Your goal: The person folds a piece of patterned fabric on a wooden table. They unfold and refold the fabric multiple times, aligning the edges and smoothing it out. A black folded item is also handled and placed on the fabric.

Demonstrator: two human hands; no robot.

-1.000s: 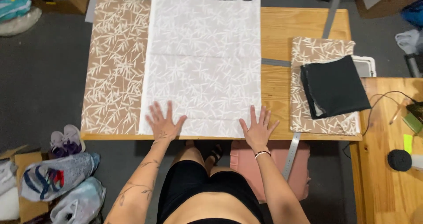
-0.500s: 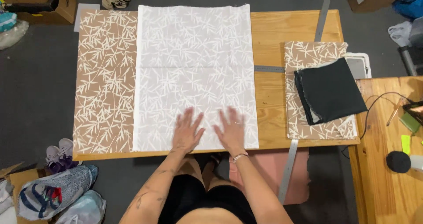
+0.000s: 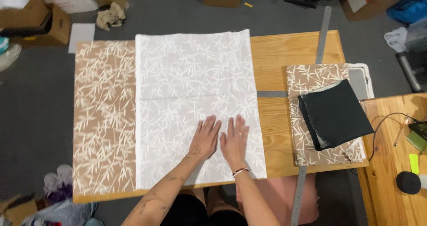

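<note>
A second ago my hands sat apart at the table's near edge; now my left hand (image 3: 205, 138) and right hand (image 3: 234, 139) lie side by side, palms flat and grasping nothing, on the one white leaf-print fabric (image 3: 195, 106) spread mid-table (image 3: 293, 48). One brown leaf-print fabric (image 3: 103, 115) lies beneath it, one black folded cloth (image 3: 334, 114) near the right edge.

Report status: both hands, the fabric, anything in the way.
Left hand and right hand flat, side by side on white leaf-print fabric. Fabric spread over brown leaf-print fabric. Nothing obstructing.
</note>
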